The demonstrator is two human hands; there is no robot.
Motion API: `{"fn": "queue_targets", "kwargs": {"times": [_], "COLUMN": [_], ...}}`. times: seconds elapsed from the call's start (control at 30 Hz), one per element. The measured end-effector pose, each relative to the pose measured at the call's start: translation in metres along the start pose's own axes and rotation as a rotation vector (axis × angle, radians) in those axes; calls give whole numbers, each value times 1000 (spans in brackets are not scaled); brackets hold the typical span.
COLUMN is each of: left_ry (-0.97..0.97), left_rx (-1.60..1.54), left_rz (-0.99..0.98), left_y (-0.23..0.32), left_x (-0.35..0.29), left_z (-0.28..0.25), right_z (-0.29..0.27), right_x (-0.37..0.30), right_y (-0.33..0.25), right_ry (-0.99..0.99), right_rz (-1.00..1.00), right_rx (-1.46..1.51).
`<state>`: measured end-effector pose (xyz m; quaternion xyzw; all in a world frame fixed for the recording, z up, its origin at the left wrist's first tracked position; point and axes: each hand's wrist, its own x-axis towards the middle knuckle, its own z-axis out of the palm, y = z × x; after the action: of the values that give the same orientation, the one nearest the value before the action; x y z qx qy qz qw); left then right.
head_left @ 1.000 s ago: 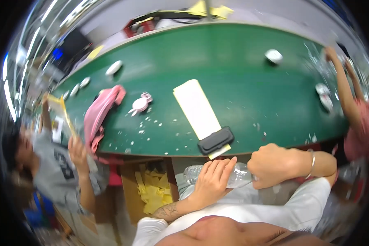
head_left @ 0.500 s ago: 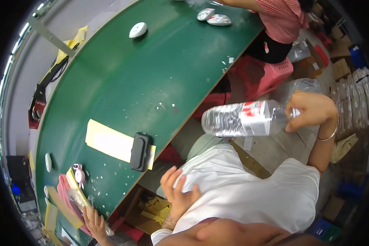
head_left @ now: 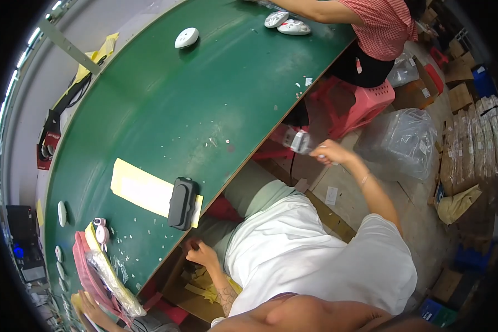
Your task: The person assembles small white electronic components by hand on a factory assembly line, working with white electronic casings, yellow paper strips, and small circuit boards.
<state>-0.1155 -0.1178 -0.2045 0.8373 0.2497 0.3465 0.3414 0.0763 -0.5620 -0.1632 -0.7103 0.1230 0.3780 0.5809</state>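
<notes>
Held out beyond the bench edge, my right hand [head_left: 329,152] is closed round the narrow end of a clear plastic bottle [head_left: 300,141], which is partly blurred. My left hand [head_left: 203,256] is by the near bench edge with its fingers curled in. Whatever it may hold is lost in a dark reddish blur at the fingertips. Just beyond that hand, a black oblong case [head_left: 183,203] rests across a yellow strip with a white sheet [head_left: 141,187] on the green bench [head_left: 166,122].
White oval devices [head_left: 186,37] lie along the bench. A co-worker's hand [head_left: 94,312] is at lower left near a pink strap [head_left: 86,265]; another person sits on a pink stool [head_left: 365,105]. Below stands a box of yellow scraps [head_left: 205,288]. A plastic-wrapped bundle [head_left: 401,144] is on the floor.
My right hand has swung the bottle away from my body and toward the bench's underside. My left hand has moved left to the bench edge, its spread fingers now curled. The lower-left co-worker's hand has shifted.
</notes>
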Motion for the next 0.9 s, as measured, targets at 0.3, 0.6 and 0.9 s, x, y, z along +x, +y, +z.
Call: {"fn": "queue_targets", "kwargs": {"times": [0.3, 0.6, 0.9], "left_ry": [-97, -140, -169], "left_rx": [132, 166, 233], "left_rz": [5, 18, 54], "left_y": [-36, -25, -34], "left_x": [-7, -6, -4], "left_z": [17, 15, 17], "right_z": [114, 104, 98], "right_x": [193, 195, 197], "right_y": [58, 23, 24], "right_ry": [919, 858, 884], "right_rz": [-1039, -375, -207], "right_rx": [-611, -362, -411]}}
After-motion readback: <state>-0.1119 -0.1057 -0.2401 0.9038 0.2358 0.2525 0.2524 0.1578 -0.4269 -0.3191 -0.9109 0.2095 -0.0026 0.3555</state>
